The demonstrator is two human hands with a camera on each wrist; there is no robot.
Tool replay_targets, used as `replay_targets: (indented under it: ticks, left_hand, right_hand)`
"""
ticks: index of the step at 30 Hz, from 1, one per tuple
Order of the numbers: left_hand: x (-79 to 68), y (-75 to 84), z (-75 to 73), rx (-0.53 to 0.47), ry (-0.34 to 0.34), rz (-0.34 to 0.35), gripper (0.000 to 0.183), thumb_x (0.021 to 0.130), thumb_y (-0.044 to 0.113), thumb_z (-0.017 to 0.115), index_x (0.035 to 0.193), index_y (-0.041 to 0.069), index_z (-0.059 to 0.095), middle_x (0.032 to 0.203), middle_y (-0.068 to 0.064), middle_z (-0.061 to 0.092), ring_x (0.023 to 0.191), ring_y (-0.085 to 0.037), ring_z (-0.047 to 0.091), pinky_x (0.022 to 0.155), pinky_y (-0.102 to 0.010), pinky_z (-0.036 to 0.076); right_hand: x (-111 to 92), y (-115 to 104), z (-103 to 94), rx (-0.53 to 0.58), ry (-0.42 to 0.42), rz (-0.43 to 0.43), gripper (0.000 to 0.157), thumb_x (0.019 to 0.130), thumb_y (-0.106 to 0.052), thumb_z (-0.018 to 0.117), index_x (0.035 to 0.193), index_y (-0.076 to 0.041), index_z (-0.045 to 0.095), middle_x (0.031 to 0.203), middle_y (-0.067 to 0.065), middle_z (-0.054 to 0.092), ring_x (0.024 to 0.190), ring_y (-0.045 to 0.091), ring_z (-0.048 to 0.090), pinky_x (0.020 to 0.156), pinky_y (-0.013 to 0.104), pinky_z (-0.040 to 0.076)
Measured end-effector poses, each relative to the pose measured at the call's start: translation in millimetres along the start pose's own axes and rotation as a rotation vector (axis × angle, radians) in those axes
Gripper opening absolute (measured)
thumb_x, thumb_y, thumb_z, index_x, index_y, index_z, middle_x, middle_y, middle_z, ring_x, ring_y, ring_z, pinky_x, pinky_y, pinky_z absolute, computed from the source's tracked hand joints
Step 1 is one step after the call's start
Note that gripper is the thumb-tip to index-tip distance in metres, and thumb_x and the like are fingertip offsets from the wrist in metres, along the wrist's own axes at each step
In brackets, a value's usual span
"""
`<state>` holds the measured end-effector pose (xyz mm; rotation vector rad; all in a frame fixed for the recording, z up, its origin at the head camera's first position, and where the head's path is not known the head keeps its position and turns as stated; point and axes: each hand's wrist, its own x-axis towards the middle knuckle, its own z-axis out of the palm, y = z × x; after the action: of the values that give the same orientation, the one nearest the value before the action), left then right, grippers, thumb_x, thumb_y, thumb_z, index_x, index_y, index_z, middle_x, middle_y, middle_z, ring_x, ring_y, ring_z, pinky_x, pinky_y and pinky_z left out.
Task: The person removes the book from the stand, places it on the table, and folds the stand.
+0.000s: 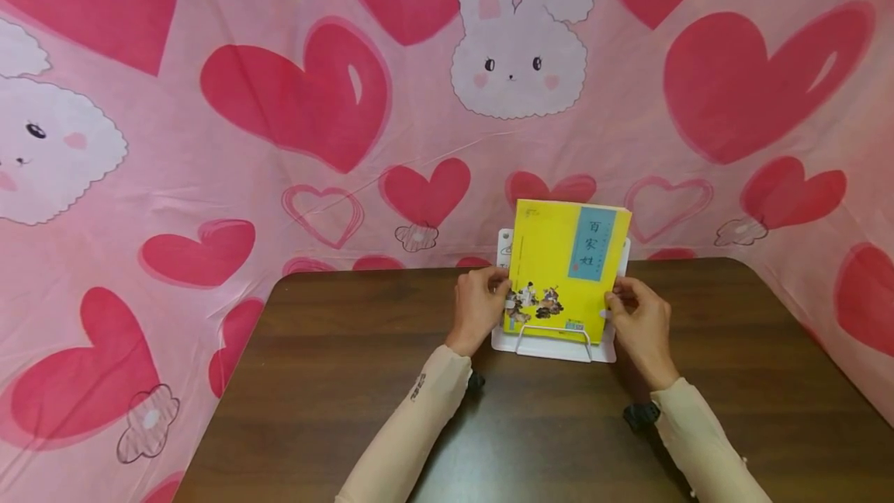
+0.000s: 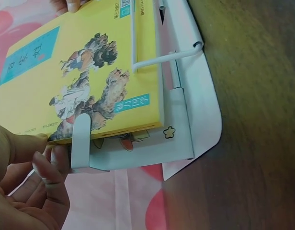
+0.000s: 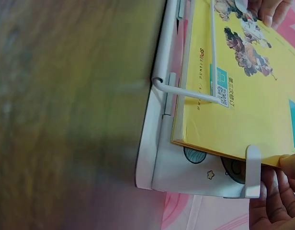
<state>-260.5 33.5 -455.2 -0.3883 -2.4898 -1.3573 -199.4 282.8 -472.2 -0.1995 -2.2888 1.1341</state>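
Observation:
A yellow book (image 1: 541,254) with a blue title panel leans upright on a white book stand (image 1: 499,341). A white wire bracket (image 1: 552,328) crosses the lower front of its cover. My left hand (image 1: 478,305) pinches the book's left edge, thumb at the cover side and fingers behind. On the opposite edge my right hand (image 1: 642,324) holds it likewise, with the thumb (image 3: 292,165) on the cover. Small white clips, one beside the left hand (image 2: 81,139) and another clip (image 3: 253,167) by the right, hook over the book's sides. The stand's back is mostly hidden.
The stand rests on a dark brown wooden table (image 1: 335,363), near its far edge. Behind hangs a pink cloth (image 1: 419,130) printed with hearts and rabbits. A dark strap (image 1: 641,415) is on the right wrist.

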Motion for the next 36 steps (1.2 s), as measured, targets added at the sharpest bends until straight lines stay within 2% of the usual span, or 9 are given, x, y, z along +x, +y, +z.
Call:
replay_targets:
  ticks: [4,6,13,25,29,36]
  left_hand:
    - [1.3,2.4,-0.4,0.001,0.033,0.025,0.019,0.096,0.015,0.076,0.113,0.008,0.081,0.102,-0.005,0.082,0.082,-0.015,0.068,0.077,-0.028,0.058]
    - [2.1,3.4,-0.6,-0.004,0.045,0.032,0.019,0.096,0.016,0.076,0.112,0.008,0.081,0.102,-0.005,0.082,0.081,-0.014,0.068,0.077,-0.027,0.058]
    - [3.7,4.7,-2.8,-0.034,0.072,0.046,0.019,0.095,0.014,0.076,0.112,0.007,0.081,0.1,-0.005,0.082,0.078,-0.013,0.068,0.073,-0.024,0.057]
    - [6.1,6.9,-2.6,-0.108,0.13,0.093,0.017,0.095,0.009,0.075,0.111,0.007,0.081,0.098,-0.006,0.082,0.078,-0.013,0.071,0.071,-0.021,0.058]
    - [4.4,6.2,-4.1,-0.117,0.156,0.122,0.016,0.095,0.009,0.076,0.11,0.005,0.081,0.097,-0.007,0.082,0.075,-0.012,0.07,0.069,-0.021,0.058]
    - [5.3,8.3,-6.9,-0.138,0.191,0.161,0.017,0.095,0.01,0.076,0.11,0.004,0.081,0.097,-0.008,0.081,0.071,-0.015,0.063,0.064,-0.019,0.05]
  right_hand:
    - [2.1,-2.1,-1.0,0.011,0.029,-0.009,0.027,0.097,-0.004,0.069,0.122,0.004,0.071,0.105,0.022,0.074,0.082,-0.002,0.054,0.081,-0.001,0.041]
    - [2.9,-3.3,-1.5,0.019,0.04,-0.013,0.026,0.097,-0.004,0.069,0.122,0.004,0.071,0.104,0.022,0.074,0.082,-0.006,0.052,0.081,0.0,0.041]
    - [6.7,-6.2,-0.3,0.017,0.056,-0.021,0.026,0.097,-0.002,0.069,0.122,0.003,0.071,0.104,0.02,0.074,0.083,-0.004,0.053,0.083,-0.001,0.042]
    - [14.5,-11.1,-2.3,0.076,0.129,-0.137,0.022,0.092,0.004,0.073,0.114,0.007,0.072,0.097,0.023,0.073,0.079,-0.011,0.051,0.079,-0.001,0.042]
    - [13.8,-13.4,-1.8,0.098,0.142,-0.137,0.021,0.092,0.004,0.073,0.112,0.007,0.072,0.097,0.024,0.072,0.081,-0.01,0.051,0.081,0.002,0.042]
    - [17.4,-18.1,-2.5,0.122,0.146,-0.139,0.021,0.094,0.004,0.07,0.115,0.006,0.072,0.102,0.022,0.073,0.083,-0.009,0.053,0.084,0.002,0.044]
